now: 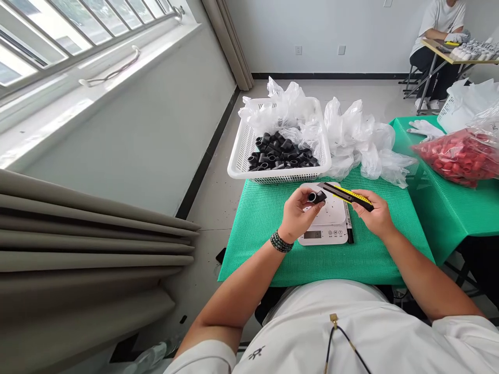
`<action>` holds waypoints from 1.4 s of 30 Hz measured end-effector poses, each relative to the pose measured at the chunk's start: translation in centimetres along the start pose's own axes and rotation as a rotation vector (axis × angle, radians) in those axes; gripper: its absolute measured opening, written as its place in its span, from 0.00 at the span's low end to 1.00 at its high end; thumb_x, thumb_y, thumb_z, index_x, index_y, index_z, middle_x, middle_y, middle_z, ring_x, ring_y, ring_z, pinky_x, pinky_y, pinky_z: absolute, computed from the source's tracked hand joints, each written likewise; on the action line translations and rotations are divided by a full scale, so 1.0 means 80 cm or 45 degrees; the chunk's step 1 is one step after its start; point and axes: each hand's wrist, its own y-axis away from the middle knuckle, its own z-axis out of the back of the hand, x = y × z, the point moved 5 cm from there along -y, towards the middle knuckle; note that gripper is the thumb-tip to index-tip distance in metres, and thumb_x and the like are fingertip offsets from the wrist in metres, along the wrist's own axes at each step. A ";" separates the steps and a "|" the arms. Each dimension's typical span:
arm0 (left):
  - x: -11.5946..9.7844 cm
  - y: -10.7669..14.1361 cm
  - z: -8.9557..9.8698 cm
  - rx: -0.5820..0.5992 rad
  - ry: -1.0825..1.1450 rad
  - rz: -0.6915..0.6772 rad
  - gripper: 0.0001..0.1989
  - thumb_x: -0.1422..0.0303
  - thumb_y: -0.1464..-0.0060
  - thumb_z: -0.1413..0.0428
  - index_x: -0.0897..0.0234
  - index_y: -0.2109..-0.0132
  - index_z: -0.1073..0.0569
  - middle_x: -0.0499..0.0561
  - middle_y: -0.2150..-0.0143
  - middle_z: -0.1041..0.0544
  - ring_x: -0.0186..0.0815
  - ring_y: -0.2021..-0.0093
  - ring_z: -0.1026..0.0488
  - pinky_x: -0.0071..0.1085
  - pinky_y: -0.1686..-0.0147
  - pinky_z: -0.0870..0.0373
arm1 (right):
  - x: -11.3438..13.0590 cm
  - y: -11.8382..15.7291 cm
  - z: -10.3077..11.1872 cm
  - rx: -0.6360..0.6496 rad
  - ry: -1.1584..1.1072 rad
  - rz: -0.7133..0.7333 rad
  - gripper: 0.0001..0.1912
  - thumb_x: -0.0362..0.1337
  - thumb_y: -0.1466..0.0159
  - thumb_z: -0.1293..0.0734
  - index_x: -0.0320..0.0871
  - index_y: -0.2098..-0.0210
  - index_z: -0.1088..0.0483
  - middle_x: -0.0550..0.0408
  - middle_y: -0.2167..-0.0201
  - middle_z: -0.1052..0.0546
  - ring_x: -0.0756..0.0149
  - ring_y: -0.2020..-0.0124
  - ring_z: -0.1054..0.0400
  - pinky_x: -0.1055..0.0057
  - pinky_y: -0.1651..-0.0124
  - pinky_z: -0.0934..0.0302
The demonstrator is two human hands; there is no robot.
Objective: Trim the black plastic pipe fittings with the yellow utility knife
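**Knife held to fitting above scale**

Left hand clamps a black plastic pipe fitting over the digital scale; scale sits near the far edge of the green mat; right hand grips a yellow utility knife, tip just beside the fitting; hands apart.

Above the digital scale, my left hand grips a black plastic pipe fitting, open end showing; my right hand, a yellow utility knife.

The left hand has room on the green surface beside the kitchen scale! Dead ahead, the white basket blocks the way.
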 end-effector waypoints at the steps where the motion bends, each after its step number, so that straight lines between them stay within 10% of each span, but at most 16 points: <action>1: 0.000 0.000 0.000 -0.004 0.000 -0.001 0.22 0.52 0.42 0.28 0.62 0.52 0.24 0.54 0.56 0.18 0.37 0.55 0.17 0.32 0.56 0.14 | -0.001 0.000 0.000 0.006 -0.035 -0.008 0.20 0.53 0.34 0.24 0.48 0.50 0.18 0.51 0.63 0.15 0.64 0.70 0.24 0.65 0.67 0.25; 35: -0.002 0.001 0.004 -0.044 -0.018 0.015 0.24 0.50 0.43 0.29 0.61 0.51 0.25 0.54 0.54 0.18 0.36 0.56 0.17 0.33 0.57 0.14 | -0.011 0.000 0.002 -0.048 -0.476 -0.146 0.15 0.49 0.37 0.23 0.48 0.55 0.17 0.58 0.74 0.21 0.68 0.78 0.31 0.71 0.78 0.36; 42: 0.000 0.000 0.002 -0.075 0.083 0.053 0.27 0.47 0.43 0.28 0.62 0.52 0.26 0.52 0.57 0.21 0.33 0.60 0.19 0.31 0.60 0.16 | -0.008 0.002 0.000 -0.040 -0.122 -0.132 0.16 0.48 0.37 0.24 0.47 0.54 0.17 0.55 0.71 0.20 0.68 0.77 0.32 0.69 0.76 0.35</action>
